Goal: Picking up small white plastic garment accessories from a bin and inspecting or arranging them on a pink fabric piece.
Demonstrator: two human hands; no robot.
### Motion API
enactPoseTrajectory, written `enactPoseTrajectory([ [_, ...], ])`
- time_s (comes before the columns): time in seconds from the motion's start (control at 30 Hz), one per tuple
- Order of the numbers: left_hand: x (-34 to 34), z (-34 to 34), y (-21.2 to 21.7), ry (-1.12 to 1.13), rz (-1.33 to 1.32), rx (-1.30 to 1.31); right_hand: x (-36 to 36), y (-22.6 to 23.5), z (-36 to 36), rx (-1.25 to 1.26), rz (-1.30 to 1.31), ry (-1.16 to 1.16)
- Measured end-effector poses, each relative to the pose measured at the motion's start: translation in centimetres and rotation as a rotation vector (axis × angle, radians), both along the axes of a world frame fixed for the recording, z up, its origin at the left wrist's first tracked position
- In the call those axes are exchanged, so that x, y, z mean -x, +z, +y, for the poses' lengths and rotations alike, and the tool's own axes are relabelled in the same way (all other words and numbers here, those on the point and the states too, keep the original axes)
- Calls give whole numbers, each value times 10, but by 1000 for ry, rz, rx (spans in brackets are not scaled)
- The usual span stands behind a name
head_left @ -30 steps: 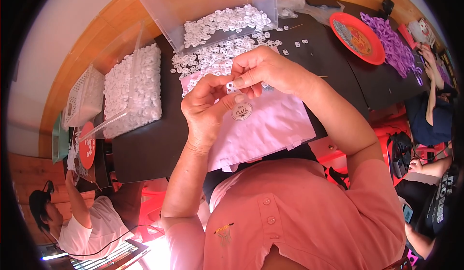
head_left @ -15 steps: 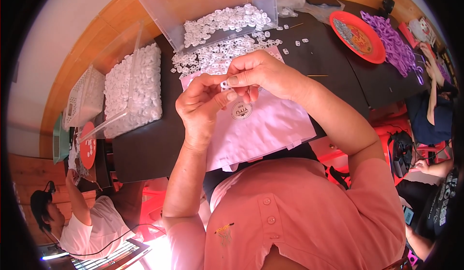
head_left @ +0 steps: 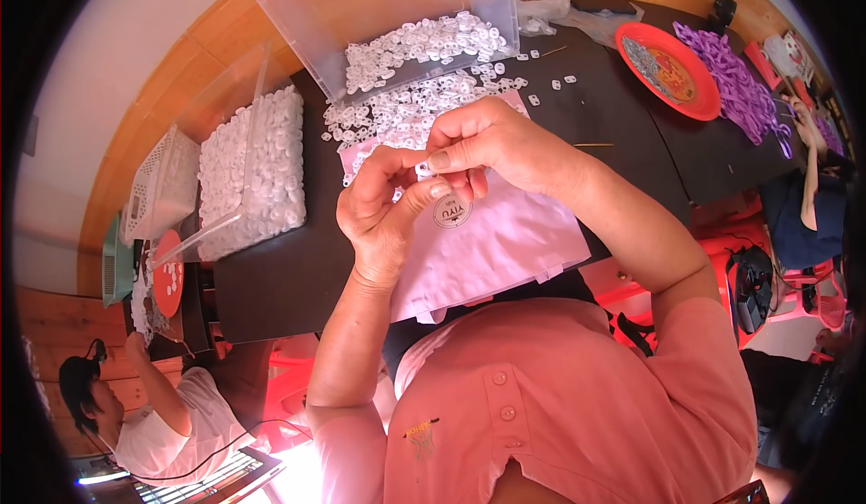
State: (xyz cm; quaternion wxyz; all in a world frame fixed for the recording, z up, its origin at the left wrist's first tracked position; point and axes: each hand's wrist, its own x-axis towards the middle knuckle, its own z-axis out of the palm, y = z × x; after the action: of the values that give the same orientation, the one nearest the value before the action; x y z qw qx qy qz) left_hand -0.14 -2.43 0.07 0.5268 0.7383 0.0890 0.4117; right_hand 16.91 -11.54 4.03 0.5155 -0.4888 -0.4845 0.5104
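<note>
A small white plastic piece with dark holes (head_left: 423, 171) is pinched between my two hands above a pink cloth bag (head_left: 505, 242). My left hand (head_left: 383, 206) has its thumb and forefinger closed on the piece's near left side. From the right, my right hand (head_left: 487, 143) presses its thumb against the same piece, its other fingers curled behind. Part of the piece is covered by my fingertips. Just beyond my hands, loose white pieces (head_left: 410, 107) of the same kind spread over the far edge of the bag and the dark table.
A tipped clear bin (head_left: 298, 30) of white pieces stands at the back. Another clear bin (head_left: 253, 179), packed full, is on the left. At the back right are a red plate (head_left: 636, 75) and purple straps (head_left: 731, 84). People sit at both sides.
My hands stay pinched on the white piece, with only a slight shift down and right in the picture. At the lower right, a person's forearm and handheld device have left view.
</note>
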Motion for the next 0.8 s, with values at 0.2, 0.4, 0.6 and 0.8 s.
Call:
enactPoseTrajectory([
  [0.2,-3,-3,1,-10,-61,20,-2,0,0,-24,-10,5],
  [0.4,-2,-3,1,34,-87,-34,4,-3,-1,-7,13,22],
  [0.6,-2,-2,-3,46,-113,-41,5,-6,-2,-3,43,23],
  [0.8,4,-6,-1,-82,-88,80,4,-12,0,38,158,78],
])
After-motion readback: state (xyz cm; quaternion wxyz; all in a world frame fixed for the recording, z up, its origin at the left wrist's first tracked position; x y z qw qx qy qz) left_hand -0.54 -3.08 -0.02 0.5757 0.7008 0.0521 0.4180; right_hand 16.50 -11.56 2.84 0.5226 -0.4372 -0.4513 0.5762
